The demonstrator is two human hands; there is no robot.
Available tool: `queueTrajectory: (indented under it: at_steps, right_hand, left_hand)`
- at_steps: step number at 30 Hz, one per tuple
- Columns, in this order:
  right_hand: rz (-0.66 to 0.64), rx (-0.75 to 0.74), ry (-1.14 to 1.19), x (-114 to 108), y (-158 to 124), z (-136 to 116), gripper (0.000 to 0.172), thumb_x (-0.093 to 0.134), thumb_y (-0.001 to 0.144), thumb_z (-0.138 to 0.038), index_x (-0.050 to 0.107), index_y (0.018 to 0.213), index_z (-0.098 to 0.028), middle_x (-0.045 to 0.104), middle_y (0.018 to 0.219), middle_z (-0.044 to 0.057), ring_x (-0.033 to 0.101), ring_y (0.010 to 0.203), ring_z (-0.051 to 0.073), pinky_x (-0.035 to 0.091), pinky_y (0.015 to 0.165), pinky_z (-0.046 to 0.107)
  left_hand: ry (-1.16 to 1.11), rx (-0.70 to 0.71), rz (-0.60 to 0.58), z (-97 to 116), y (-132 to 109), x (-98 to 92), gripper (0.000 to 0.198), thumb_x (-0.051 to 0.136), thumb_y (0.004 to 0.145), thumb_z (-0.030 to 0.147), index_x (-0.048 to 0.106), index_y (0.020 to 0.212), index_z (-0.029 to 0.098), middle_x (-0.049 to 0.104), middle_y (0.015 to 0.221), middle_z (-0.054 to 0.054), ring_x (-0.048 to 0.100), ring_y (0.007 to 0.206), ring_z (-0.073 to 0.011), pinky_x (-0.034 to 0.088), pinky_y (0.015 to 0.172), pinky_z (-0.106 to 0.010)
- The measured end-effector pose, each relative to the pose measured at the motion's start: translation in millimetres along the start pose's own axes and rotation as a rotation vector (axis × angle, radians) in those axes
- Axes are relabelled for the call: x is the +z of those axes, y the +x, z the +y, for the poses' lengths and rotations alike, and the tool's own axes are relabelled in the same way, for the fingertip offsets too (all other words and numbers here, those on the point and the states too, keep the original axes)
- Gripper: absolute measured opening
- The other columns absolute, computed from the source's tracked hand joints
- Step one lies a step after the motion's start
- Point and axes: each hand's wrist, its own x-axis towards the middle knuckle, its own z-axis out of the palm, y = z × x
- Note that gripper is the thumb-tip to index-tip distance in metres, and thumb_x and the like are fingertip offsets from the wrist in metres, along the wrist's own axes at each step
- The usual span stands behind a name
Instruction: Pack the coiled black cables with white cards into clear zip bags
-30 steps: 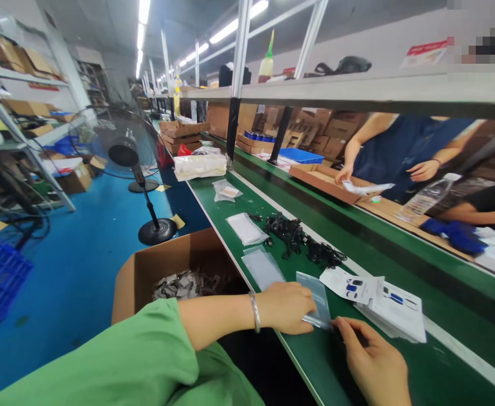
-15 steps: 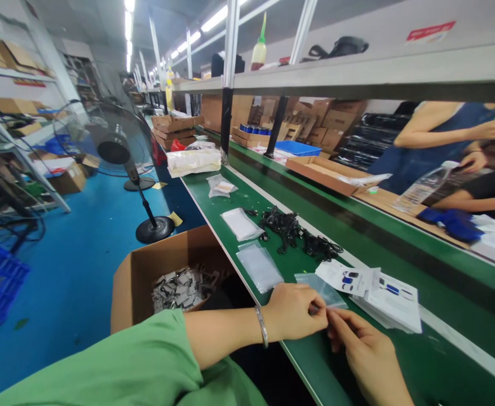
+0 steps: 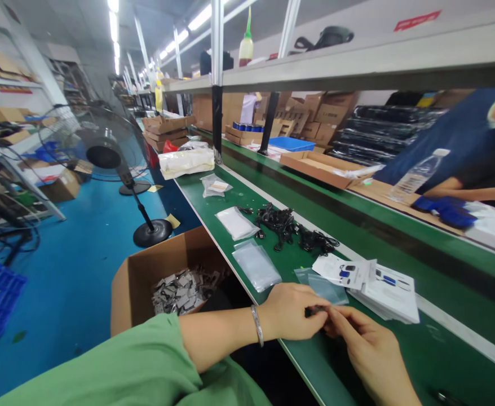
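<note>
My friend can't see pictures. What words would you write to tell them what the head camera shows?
A person's left hand and right hand pinch a small dark piece over a green bench. On the bench lie black cords, clear bags and printed cards. Beside it sits a cardboard box of grey pieces.

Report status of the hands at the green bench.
Left hand and right hand both pinching a small dark part. Just beyond the hands: clear plastic bag, stack of printed cards.
</note>
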Motion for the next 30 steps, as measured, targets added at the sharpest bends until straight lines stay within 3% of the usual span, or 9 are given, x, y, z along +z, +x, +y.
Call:
queueTrajectory:
  at_steps: [3, 9, 17, 23, 30]
  right_hand:
    - [-0.008, -0.055, -0.052, -1, -1, 2, 0.050, 0.080, 0.070, -0.073, 0.074, 0.059, -0.024, 0.067, 0.056, 0.004, 0.063, 0.054, 0.020, 0.056, 0.055, 0.030]
    - [0.067, -0.111, -0.077, 0, -7, 7, 0.045, 0.074, 0.082, -0.064, 0.069, 0.059, -0.025, 0.062, 0.055, 0.001, 0.058, 0.055, 0.018, 0.051, 0.056, 0.028]
    - [-0.135, -0.149, -0.145, -7, 0, 14, 0.052, 0.062, 0.094, -0.066, 0.068, 0.064, -0.024, 0.062, 0.059, 0.002, 0.055, 0.055, 0.017, 0.047, 0.053, 0.027]
    - [-0.163, -0.177, -0.108, -7, 1, 18, 0.052, 0.062, 0.095, -0.067, 0.068, 0.065, -0.025, 0.065, 0.063, 0.003, 0.062, 0.063, 0.019, 0.053, 0.061, 0.028]
    - [-0.114, -0.183, -0.075, -3, -1, 13, 0.049, 0.067, 0.088, -0.066, 0.065, 0.061, -0.025, 0.062, 0.062, 0.002, 0.058, 0.061, 0.019, 0.050, 0.058, 0.028]
  left_hand:
    - [-0.021, 0.029, -0.001, 2, 0, -0.5, 0.031, 0.069, 0.089, 0.028, 0.086, 0.111, 0.014, 0.085, 0.097, -0.011, 0.080, 0.086, -0.0219, 0.065, 0.083, -0.031]
    - [-0.148, -0.143, -0.057, 3, 1, -6.3, 0.026, 0.073, 0.085, 0.025, 0.088, 0.106, 0.017, 0.085, 0.094, -0.009, 0.078, 0.075, -0.0174, 0.062, 0.071, -0.023]
    - [-0.448, -0.388, -0.185, -2, 3, -10.6, 0.026, 0.077, 0.085, 0.030, 0.086, 0.101, 0.011, 0.084, 0.089, -0.010, 0.080, 0.085, -0.0200, 0.063, 0.078, -0.024]
    - [-0.589, -0.476, -0.206, -4, 5, -10.4, 0.028, 0.083, 0.080, 0.030, 0.084, 0.101, 0.011, 0.084, 0.091, -0.011, 0.082, 0.090, -0.0231, 0.066, 0.084, -0.031]
    - [-0.509, -0.434, -0.194, 3, 7, -17.9, 0.025, 0.087, 0.076, 0.026, 0.081, 0.096, 0.011, 0.083, 0.093, -0.010, 0.079, 0.083, -0.0190, 0.064, 0.079, -0.027]
